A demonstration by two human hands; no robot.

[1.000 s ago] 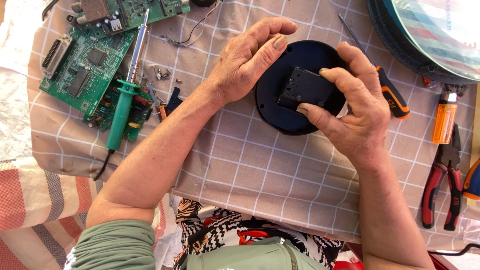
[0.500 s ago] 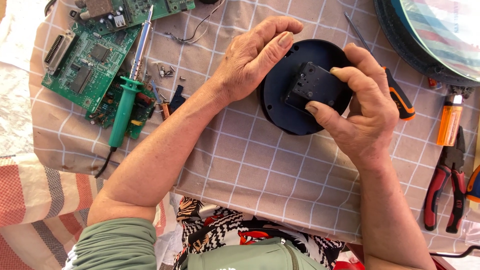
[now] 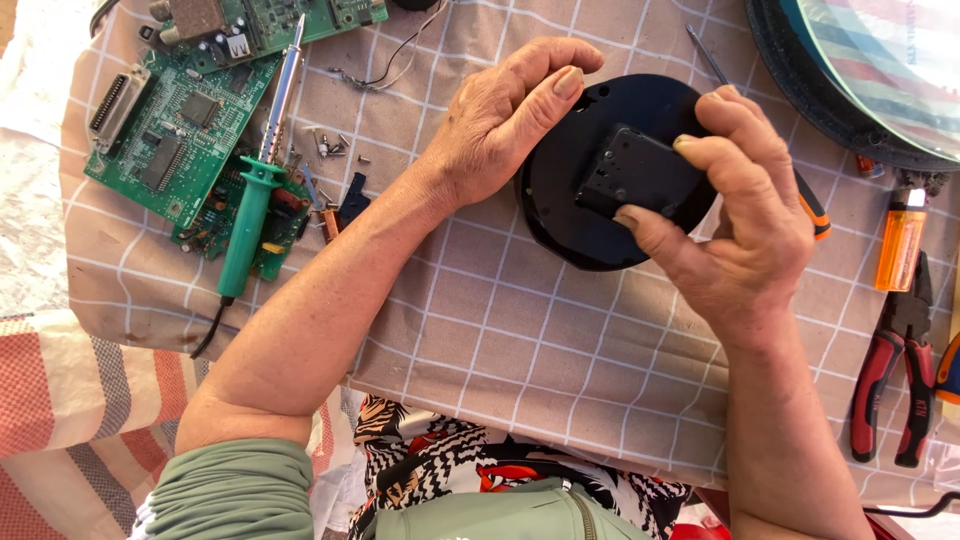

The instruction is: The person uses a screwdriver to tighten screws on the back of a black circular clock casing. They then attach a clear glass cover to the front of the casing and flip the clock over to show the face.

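Black round disc (image 3: pixel 560 215) steadied by left hand (image 3: pixel 500 125); right hand (image 3: pixel 745 225) apparently pinching its square module (image 3: pixel 640 172).

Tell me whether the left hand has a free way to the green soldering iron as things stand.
Probably yes. The left hand rests on the black round disc, and the green soldering iron lies uncovered across the circuit board to its left, with only small screws on the cloth between.

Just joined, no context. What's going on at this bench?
A person holds a round black disc over a checked cloth. The left hand grips its left rim; the right hand pinches the square black module on the disc's face. A green soldering iron lies on circuit boards at the left; red pliers and an orange lighter lie at the right.
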